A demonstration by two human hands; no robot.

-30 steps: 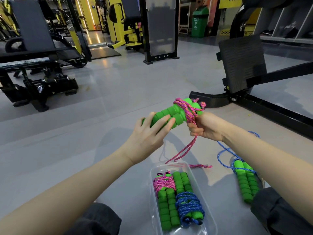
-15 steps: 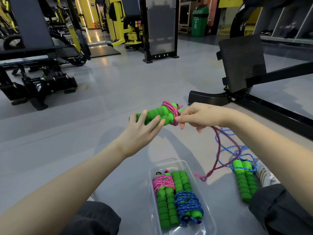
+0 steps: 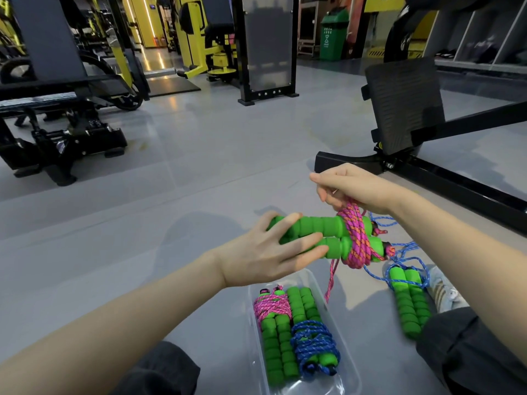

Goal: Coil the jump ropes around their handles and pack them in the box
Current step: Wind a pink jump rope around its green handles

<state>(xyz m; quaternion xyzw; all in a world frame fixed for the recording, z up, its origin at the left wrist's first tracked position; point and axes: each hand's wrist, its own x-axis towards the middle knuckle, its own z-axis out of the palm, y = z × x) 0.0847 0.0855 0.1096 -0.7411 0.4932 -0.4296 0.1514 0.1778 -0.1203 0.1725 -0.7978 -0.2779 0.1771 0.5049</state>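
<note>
My left hand (image 3: 268, 252) holds a pair of green foam handles (image 3: 319, 235) side by side above the floor. A pink rope (image 3: 358, 240) is wound several turns round their right end, and a short tail hangs down. My right hand (image 3: 350, 186) pinches the rope just above the coil. Below, a clear plastic box (image 3: 339, 323) holds two wrapped ropes: a pink one (image 3: 271, 306) on the left and a blue one (image 3: 313, 343) on the right. To the right, a loose blue rope (image 3: 399, 249) with its green handles (image 3: 410, 303) lies on the floor.
The grey gym floor (image 3: 199, 172) stretches ahead. A black machine frame with a footplate (image 3: 405, 106) stands at the right. A black bench machine (image 3: 57, 115) is at the left. My knees in dark trousers (image 3: 467, 349) flank the box.
The handles have come down and nearer to the box. My right hand has moved from beside the coil to above it, taking up more rope, so the hanging tail is shorter.
</note>
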